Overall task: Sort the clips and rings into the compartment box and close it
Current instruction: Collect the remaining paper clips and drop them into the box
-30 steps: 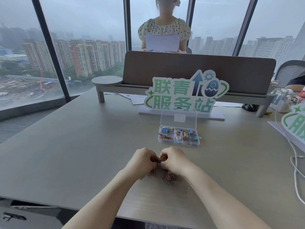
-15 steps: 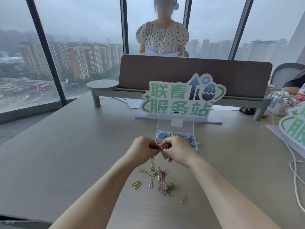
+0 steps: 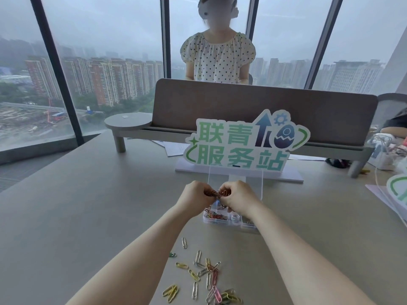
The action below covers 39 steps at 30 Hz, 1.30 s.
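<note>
My left hand (image 3: 193, 198) and my right hand (image 3: 239, 199) together pinch a bunch of coloured paper clips (image 3: 217, 193) above the clear compartment box (image 3: 229, 223). The box stands open, its lid (image 3: 253, 183) upright behind my hands. Its left compartment holds a heap of clips (image 3: 214, 215); a white ring (image 3: 235, 216) lies in the middle one. My right wrist hides the box's right side. Several loose paper clips (image 3: 204, 276) in yellow, pink, silver and green lie scattered on the table near me.
A green and white sign (image 3: 244, 144) on a white base stands just behind the box. A low shelf with a brown panel (image 3: 264, 111) runs across the far table; a person stands beyond it. Cables and a second sign (image 3: 398, 190) sit at the right.
Both hands rose off the scattered clips with a bunch and moved away from me until they hang over the open box. The view tilted, so the loose clips now show below my forearms.
</note>
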Each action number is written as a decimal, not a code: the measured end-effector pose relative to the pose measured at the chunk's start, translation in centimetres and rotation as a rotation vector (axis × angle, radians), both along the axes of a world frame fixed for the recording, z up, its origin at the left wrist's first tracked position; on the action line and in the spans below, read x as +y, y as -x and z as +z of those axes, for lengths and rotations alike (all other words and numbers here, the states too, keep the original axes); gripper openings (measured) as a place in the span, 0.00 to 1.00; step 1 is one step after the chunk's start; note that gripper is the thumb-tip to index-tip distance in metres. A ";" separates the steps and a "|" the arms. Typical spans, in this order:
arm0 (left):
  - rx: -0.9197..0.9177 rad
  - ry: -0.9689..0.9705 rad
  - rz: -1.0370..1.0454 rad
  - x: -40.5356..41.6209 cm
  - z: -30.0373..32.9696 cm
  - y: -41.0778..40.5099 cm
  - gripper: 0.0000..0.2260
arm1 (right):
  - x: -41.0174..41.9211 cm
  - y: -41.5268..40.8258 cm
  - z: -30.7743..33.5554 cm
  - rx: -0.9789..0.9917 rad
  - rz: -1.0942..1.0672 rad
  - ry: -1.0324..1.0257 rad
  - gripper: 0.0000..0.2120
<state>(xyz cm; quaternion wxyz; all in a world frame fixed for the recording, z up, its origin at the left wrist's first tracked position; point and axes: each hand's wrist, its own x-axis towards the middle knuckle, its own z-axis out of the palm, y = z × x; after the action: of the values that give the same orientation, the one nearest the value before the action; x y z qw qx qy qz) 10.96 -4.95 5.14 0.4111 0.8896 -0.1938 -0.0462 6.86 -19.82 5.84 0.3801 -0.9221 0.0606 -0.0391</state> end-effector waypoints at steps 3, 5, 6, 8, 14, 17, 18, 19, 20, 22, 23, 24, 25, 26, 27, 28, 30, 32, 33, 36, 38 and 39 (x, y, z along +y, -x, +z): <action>0.009 0.015 0.032 -0.4 -1.0 -0.7 0.04 | -0.2 -1.0 -0.9 -0.009 -0.004 0.027 0.05; 0.020 0.036 0.050 -0.7 -1.4 -1.0 0.04 | -0.3 -1.4 -1.3 -0.015 -0.002 0.043 0.06; 0.025 0.043 0.055 -0.8 -1.6 -1.1 0.04 | -0.3 -1.5 -1.4 -0.020 0.001 0.052 0.06; 0.030 0.052 0.058 -1.1 -1.9 -1.3 0.04 | -0.4 -1.6 -1.6 -0.027 0.009 0.072 0.06; 0.006 -0.005 0.058 -1.6 -2.2 -1.1 0.05 | -0.6 -1.7 -2.2 -0.046 0.049 0.169 0.06; 0.006 -0.012 0.069 -1.7 -2.1 -0.8 0.10 | -0.4 -1.8 -2.4 -0.043 0.076 0.194 0.06; 0.007 -0.017 0.072 -1.8 -2.0 -0.8 0.11 | -0.3 -1.8 -2.5 -0.040 0.079 0.205 0.06; 0.007 -0.022 0.073 -1.8 -2.0 -0.7 0.12 | -0.3 -1.8 -2.5 -0.040 0.079 0.213 0.06; 0.011 -0.025 0.073 -1.8 -2.0 -0.6 0.12 | -0.2 -1.8 -2.5 -0.040 0.077 0.221 0.06; 0.018 -0.027 0.067 -1.9 -1.9 -0.6 0.13 | -0.2 -1.8 -2.4 -0.036 0.079 0.235 0.06; 0.021 -0.030 0.063 -1.9 -1.9 -0.6 0.13 | -0.3 -1.8 -2.4 -0.031 0.078 0.235 0.06; 0.024 -0.031 0.059 -1.9 -2.0 -0.6 0.13 | -0.3 -1.8 -2.4 -0.026 0.076 0.233 0.06; 0.025 -0.031 0.054 -1.9 -2.0 -0.6 0.14 | -0.4 -1.8 -2.4 -0.022 0.074 0.234 0.06; 0.027 -0.027 0.049 -1.9 -2.0 -0.6 0.15 | -0.5 -1.8 -2.5 -0.017 0.071 0.239 0.06; 0.026 -0.024 0.044 -1.9 -2.0 -0.5 0.15 | -0.6 -1.8 -2.4 -0.016 0.070 0.246 0.06; 0.025 -0.022 0.039 -1.9 -2.0 -0.5 0.16 | -0.6 -1.7 -2.5 -0.013 0.069 0.250 0.06; 0.018 -0.017 0.029 -1.9 -2.0 -0.4 0.16 | -0.8 -1.7 -2.4 -0.016 0.068 0.244 0.06; 0.007 0.001 0.030 -1.7 -2.1 -0.2 0.17 | -0.8 -1.6 -2.5 -0.015 0.069 0.228 0.05; -0.002 0.013 0.032 -1.7 -2.2 -0.1 0.18 | -0.8 -1.5 -2.5 -0.014 0.068 0.218 0.04; -0.024 0.044 0.041 -1.5 -2.5 0.0 0.21 | -0.8 -1.2 -2.5 -0.006 0.064 0.162 0.06; -0.030 0.060 0.048 -1.5 -2.7 0.0 0.21 | -0.8 -1.0 -2.2 -0.004 0.069 0.143 0.12; -0.031 0.063 0.048 -1.4 -2.7 0.1 0.20 | -0.8 -0.8 -2.1 -0.003 0.073 0.144 0.14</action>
<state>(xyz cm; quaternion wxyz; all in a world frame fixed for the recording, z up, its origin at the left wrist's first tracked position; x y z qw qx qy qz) 10.89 -6.39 2.45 0.4367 0.8813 -0.1798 -0.0165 7.69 -20.62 3.76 0.3143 -0.9485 0.0235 -0.0309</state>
